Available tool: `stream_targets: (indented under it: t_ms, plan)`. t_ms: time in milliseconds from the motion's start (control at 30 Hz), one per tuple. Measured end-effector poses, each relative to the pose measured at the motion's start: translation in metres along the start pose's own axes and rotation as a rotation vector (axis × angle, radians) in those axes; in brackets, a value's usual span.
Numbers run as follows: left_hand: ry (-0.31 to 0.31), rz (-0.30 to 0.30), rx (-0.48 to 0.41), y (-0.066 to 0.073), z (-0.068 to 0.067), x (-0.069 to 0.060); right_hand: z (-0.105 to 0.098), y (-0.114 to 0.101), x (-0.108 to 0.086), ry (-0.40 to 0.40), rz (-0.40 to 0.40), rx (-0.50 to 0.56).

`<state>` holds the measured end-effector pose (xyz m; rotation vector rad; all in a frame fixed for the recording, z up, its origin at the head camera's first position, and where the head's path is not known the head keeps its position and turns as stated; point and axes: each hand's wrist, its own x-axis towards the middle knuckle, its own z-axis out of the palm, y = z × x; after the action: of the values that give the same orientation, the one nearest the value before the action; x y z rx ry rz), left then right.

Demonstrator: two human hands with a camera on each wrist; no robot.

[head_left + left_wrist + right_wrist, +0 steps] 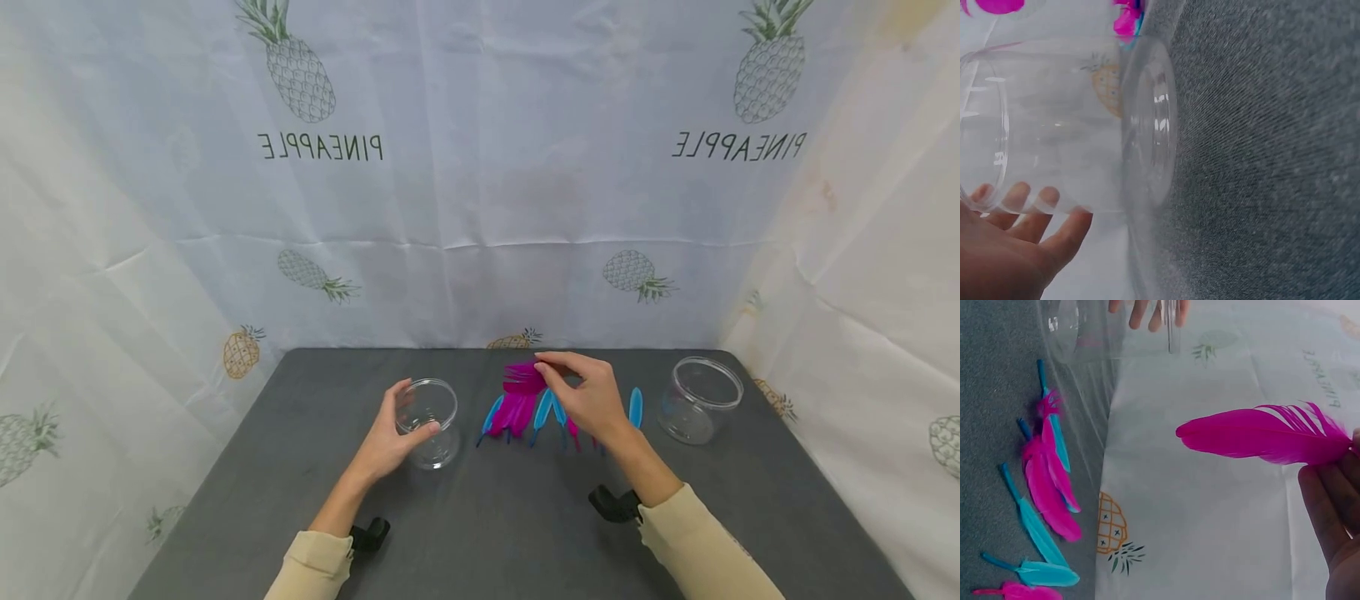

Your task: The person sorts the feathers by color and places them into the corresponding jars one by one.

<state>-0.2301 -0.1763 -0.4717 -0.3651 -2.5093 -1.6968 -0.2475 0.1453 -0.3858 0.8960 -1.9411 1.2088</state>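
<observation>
The left hand (pixel 386 442) holds the side of a clear round container (pixel 433 450) standing on the grey table; in the left wrist view its fingers (pixel 1035 215) curve round the wall near the rim of the container (pixel 1066 125). Above the row of feathers, the right hand (pixel 588 396) pinches a magenta feather (pixel 525 377). In the right wrist view that feather (pixel 1247 434) lies sideways from the fingertips, broad end away from the hand. Blue and magenta feathers (pixel 1047 487) lie on the table below it.
A second clear container (pixel 693 408) stands at the right of the grey table (pixel 480 533). Pineapple-printed cloth (pixel 480 192) hangs behind and along both sides. One blue feather (pixel 636 407) lies between the right hand and that container.
</observation>
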Motion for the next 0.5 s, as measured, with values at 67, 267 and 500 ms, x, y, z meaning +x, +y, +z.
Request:
stream_targets:
  t_ms: [67, 267, 500]
  plan:
    - [-0.005, 0.016, 0.009, 0.000, 0.002, 0.000, 0.001, -0.002, 0.001, 0.002, 0.008, 0.004]
    - [-0.013, 0.049, 0.033, -0.004, 0.006, -0.003, 0.003, -0.002, 0.003, -0.005, 0.015, 0.044]
    - [0.005, 0.072, 0.056, -0.005, 0.007, -0.005, 0.012, -0.007, 0.012, -0.015, -0.003, 0.139]
